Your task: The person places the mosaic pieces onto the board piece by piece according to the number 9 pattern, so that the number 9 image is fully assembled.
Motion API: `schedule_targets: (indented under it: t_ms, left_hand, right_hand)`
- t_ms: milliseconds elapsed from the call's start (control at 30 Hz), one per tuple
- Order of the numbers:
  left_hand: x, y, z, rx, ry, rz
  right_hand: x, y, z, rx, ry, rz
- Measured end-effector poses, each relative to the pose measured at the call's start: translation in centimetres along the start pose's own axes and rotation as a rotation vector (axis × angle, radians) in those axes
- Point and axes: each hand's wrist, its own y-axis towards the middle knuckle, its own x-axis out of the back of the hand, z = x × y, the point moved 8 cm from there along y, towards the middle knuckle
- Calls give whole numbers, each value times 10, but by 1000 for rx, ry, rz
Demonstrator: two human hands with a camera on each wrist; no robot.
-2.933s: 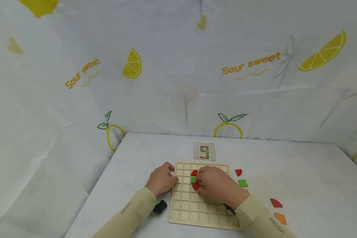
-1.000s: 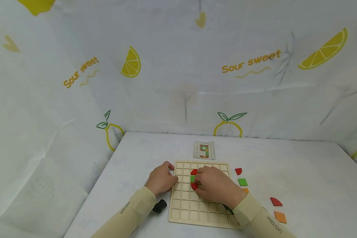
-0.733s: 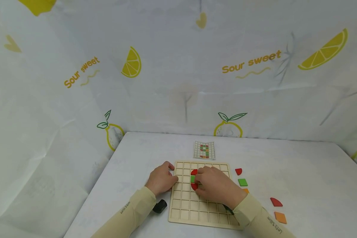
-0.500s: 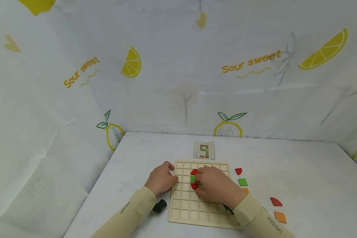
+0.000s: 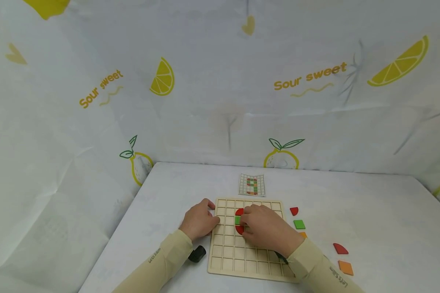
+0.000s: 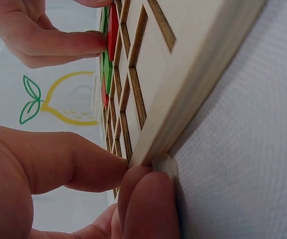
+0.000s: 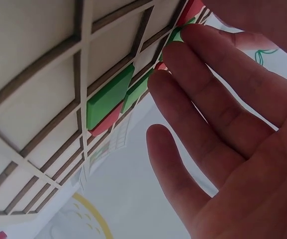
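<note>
In the head view, a wooden grid board (image 5: 228, 253) lies on the white table. My left hand (image 5: 199, 221) grips its left edge, the thumb on top and fingers at the side, as the left wrist view shows. My right hand (image 5: 269, 228) is over the board's upper middle, its fingers extended and fingertips touching the tiles. Left of those fingertips are a red quarter-round tile (image 5: 239, 212), a green square tile (image 5: 237, 220) and a lower red quarter-round tile (image 5: 239, 230). More green (image 7: 108, 97) and red tiles show in the right wrist view; the hand hides them from above.
A pattern card (image 5: 251, 185) lies behind the board. To its right are loose tiles: red (image 5: 294, 211), green (image 5: 299, 224), partly hidden orange (image 5: 303, 235), another red (image 5: 340, 248) and another orange (image 5: 346, 267). A black object (image 5: 197, 254) is beside my left wrist.
Since the oldest frame, the lower red tile has shifted slightly left, lining up below the green one. Both hands stay nearly in place; more of the orange tile by my right wrist shows.
</note>
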Motion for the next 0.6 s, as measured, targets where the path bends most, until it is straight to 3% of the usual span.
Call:
schedule_targets:
  t_ms: [267, 600]
  left_hand:
    - [-1, 0, 3, 42, 0, -5]
    - [-5, 1, 4, 48, -19, 8]
  right_hand:
    - [11, -12, -20, -118, 63, 38]
    - [26, -71, -93, -351, 98, 83]
